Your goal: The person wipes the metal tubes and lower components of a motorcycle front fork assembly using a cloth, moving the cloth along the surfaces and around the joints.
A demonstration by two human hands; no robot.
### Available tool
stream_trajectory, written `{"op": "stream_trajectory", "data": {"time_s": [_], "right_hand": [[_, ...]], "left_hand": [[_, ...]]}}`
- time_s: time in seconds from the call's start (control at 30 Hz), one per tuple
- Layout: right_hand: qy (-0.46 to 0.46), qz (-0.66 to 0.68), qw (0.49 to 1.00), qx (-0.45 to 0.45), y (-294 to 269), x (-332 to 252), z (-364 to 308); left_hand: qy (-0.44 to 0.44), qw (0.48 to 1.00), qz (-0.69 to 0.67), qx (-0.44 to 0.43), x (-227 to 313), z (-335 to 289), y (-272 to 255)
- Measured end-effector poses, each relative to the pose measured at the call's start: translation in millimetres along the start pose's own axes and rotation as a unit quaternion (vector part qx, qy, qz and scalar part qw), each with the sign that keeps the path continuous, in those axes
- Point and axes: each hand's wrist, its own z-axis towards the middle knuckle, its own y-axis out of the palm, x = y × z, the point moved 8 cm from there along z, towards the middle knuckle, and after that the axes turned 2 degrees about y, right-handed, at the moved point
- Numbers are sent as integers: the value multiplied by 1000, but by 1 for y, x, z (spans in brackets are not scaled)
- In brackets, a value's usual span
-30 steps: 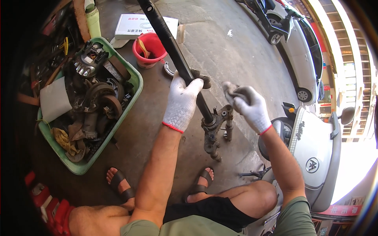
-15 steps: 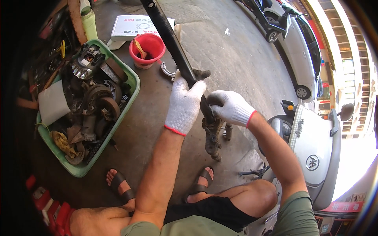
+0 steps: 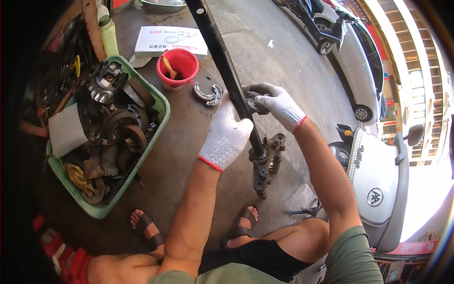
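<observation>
A long black steering tube (image 3: 215,45) slants down from the upper edge to the grimy lower clamp and short legs of a scooter front fork (image 3: 263,163). My left hand (image 3: 224,135), in a white knit glove with a red cuff, is wrapped round the tube above the clamp. My right hand (image 3: 283,105), in a matching glove with dark soiled fingers, is closed at the tube's right side. Pinched in it is a dark grey, rag-like wad (image 3: 257,105), pressed against the tube. The fingers partly hide its shape.
A green bin (image 3: 163,111) full of used parts stands at left. Beyond are a red bucket (image 3: 191,66) with a brush (image 3: 169,68), a curved brake shoe (image 3: 208,94), a white box (image 3: 151,42) and a metal basin (image 3: 163,5). A white scooter (image 3: 378,184) stands close at right.
My right hand has moved up along the tube with the grey wad. The left hand has shifted slightly lower, and the tube and fork have swung a little to the right.
</observation>
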Motion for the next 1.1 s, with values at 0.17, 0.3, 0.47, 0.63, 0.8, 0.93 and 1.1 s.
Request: {"op": "stream_trajectory", "data": {"time_s": [0.17, 0.3, 0.47, 0.63, 0.8, 0.93, 1.1], "right_hand": [[-31, -103, 993, 51, -6, -22, -12], [-24, -16, 999, -15, 15, -36, -25], [-158, -43, 984, 68, 2, -75, -52], [-172, -93, 962, 188, 15, -92, -66], [-157, -175, 929, 287, 2, -113, -83], [-252, -71, 920, 292, -23, -132, -103], [-370, 3, 894, 251, -78, -187, -154]], "left_hand": [[69, 991, 113, -23, 1, -1, 2], [70, 995, 55, -42, 3, 0, 15], [-1, 998, 53, -32, -4, 2, 16], [45, 996, 68, -47, -6, 9, 31], [113, 983, 139, -52, 13, 1, 65], [194, 977, 55, -63, 42, -1, 93], [269, 952, -32, -140, 109, 16, 122]]}}
